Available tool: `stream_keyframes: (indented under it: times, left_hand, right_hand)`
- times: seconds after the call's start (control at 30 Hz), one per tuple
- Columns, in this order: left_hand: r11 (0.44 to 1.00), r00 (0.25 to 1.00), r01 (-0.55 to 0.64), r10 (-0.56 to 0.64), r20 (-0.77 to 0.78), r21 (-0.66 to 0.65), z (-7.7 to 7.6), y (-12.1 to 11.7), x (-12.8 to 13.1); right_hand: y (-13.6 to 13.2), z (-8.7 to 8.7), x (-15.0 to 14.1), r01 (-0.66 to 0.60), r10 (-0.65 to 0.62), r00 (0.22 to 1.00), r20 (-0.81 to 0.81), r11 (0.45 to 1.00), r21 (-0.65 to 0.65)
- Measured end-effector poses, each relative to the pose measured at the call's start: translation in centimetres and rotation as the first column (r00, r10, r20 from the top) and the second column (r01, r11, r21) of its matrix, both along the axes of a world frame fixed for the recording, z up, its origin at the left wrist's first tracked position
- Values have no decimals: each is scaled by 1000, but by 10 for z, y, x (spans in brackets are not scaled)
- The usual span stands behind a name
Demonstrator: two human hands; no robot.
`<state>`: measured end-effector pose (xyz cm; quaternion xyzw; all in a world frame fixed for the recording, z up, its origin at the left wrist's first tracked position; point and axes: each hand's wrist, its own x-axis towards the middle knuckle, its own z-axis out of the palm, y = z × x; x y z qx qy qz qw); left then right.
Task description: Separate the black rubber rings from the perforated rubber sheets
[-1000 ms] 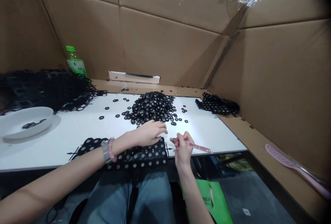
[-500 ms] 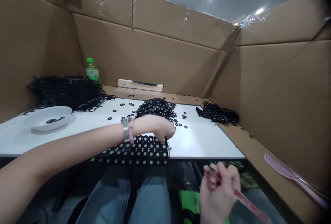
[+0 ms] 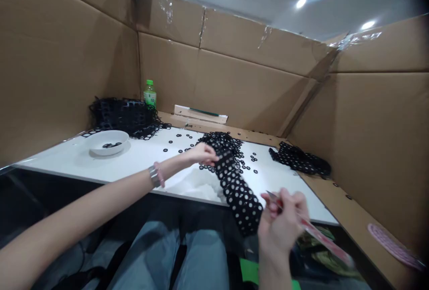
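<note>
My left hand [image 3: 205, 154] is closed, pinching the upper end of a black strip dotted with round pale spots [image 3: 238, 191]. The strip slants down to the right over the table's front edge, its lower end near my right hand. My right hand [image 3: 283, 216] is closed around a slim craft knife with a red handle [image 3: 326, 243]. Its pointed metal tip shows beyond the fingers, and its back end is blurred. Behind the strip lies a heap of small black rings [image 3: 219, 140], with loose rings scattered around it on the white table [image 3: 150, 165].
A white bowl [image 3: 95, 147] with a few black pieces stands left. Behind it are a tangle of black netting [image 3: 122, 118] and a green-capped bottle [image 3: 149, 95]. Another black dotted sheet [image 3: 300, 158] lies right. Cardboard walls [image 3: 241, 84] surround the table; a pink brush [image 3: 390, 243] lies far right.
My left hand has lifted the black strip from the table's front edge and swung it rightward, so it hangs slanted. My right hand still holds the knife. The view has turned slightly left.
</note>
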<state>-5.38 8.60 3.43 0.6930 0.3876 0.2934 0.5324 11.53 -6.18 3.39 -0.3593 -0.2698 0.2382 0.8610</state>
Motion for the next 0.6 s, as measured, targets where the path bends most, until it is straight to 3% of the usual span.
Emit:
stream_keyframes:
  times: [0.1,0.17,0.3,0.4,0.6]
  left_hand:
    - [997,998,-50,49,-25,-54,-56,-5,-32]
    - [996,997,-67,65,-32,-58,-75,-9,-47]
    - [996,996,-82,82,-31,-18,-83,-11,-58]
    - [997,997,-74,74,-26,-7,-84,-10,-59]
    - [995,995,-95,95,-14,-10,-87,-9,-61]
  right_hand:
    - [37,-18,-29,-170,186,975,120,976,-133]
    - [65,-34,-50,-294,341,918,200,927,-233]
    - [112,-72,-79,-402,512,811,283,839,-366]
    - [124,-91,-85,-412,559,767,315,805,-426]
    - [119,-92,-82,-330,553,731,400,799,-502]
